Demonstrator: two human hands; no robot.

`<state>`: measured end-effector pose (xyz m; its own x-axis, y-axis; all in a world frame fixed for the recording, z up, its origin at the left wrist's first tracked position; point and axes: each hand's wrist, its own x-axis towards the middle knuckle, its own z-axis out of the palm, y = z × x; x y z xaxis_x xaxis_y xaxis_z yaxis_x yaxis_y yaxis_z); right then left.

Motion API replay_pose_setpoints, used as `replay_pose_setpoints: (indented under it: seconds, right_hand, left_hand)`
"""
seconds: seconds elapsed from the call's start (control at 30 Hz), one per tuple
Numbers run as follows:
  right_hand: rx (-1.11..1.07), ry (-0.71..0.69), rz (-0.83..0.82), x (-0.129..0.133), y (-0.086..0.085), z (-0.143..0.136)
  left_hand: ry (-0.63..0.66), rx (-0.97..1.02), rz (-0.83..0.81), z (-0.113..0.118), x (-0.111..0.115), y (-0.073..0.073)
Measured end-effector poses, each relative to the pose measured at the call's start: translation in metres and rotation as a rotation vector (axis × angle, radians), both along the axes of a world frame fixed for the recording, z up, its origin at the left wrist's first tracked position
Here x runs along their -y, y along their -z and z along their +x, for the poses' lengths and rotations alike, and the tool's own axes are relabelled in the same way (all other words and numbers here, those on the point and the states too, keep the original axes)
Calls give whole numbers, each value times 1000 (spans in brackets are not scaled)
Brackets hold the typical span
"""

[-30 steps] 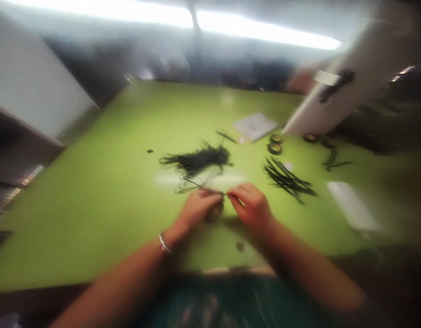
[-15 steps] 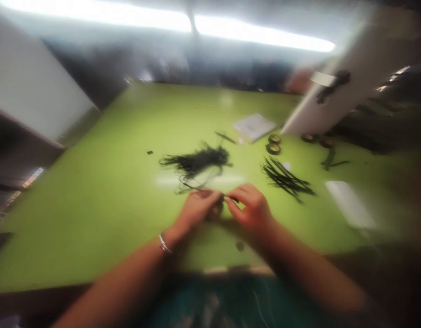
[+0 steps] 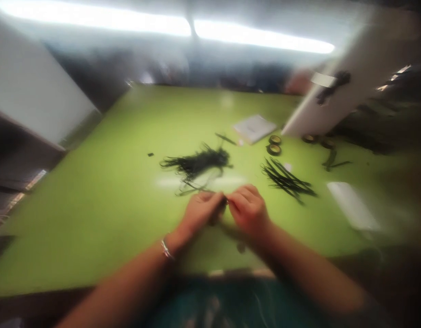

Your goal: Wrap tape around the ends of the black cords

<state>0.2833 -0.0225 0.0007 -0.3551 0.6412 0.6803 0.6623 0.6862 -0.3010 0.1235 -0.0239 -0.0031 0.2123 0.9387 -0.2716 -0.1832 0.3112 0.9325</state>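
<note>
My left hand (image 3: pixel 202 210) is closed over a small dark item (image 3: pixel 223 202) near the front of the green table. Pinched fingers of my right hand (image 3: pixel 248 207) meet it at its right end; what they hold is too small and blurred to name. A dark thin strand runs from beside my left hand toward a tangled pile of black strands (image 3: pixel 200 161) just beyond. To the right of my hands lies a loose bundle of black strips (image 3: pixel 288 180).
Black tape rolls (image 3: pixel 274 149) lie near a white flat packet (image 3: pixel 254 128) at the back. A white panel (image 3: pixel 320 107) stands at the right rear, with a white rectangular object (image 3: pixel 353 206) nearer on the green table (image 3: pixel 104 205). A small black piece (image 3: pixel 150 154) lies left.
My right fingers have closed in against my left hand, and the dark piece that showed between my right fingertips is now hidden. My left hand has tilted slightly.
</note>
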Motion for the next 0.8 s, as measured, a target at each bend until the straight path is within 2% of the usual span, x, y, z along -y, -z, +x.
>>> replay_pose_setpoints:
  seconds: [0.17, 0.3, 0.4, 0.5, 0.57, 0.63, 0.7, 0.8]
  right_hand:
    - [203, -35, 73, 4, -1, 1]
    - [216, -74, 63, 4, -2, 3]
    - [-24, -107, -92, -1, -7, 10]
    - [-339, -4, -352, -6, -14, 17]
    - [-390, 27, -505, -7, -17, 17]
    - [-320, -7, -594, -6, -16, 12]
    - [-230, -29, -583, -3, -13, 6]
    - [-171, -14, -437, -2, -8, 1]
  left_hand:
    - [67, 91, -76, -2, -3, 8]
    - [46, 112, -87, -4, -4, 10]
    - [-11, 87, -28, -6, -5, 8]
    - [-51, -13, 53, -7, -5, 3]
    - [-64, -87, 114, -5, -4, 0]
    - [-74, -155, 177, -3, -3, -2]
    - [-86, -206, 237, -1, -1, -4]
    - [-68, -205, 242, 1, 0, -7]
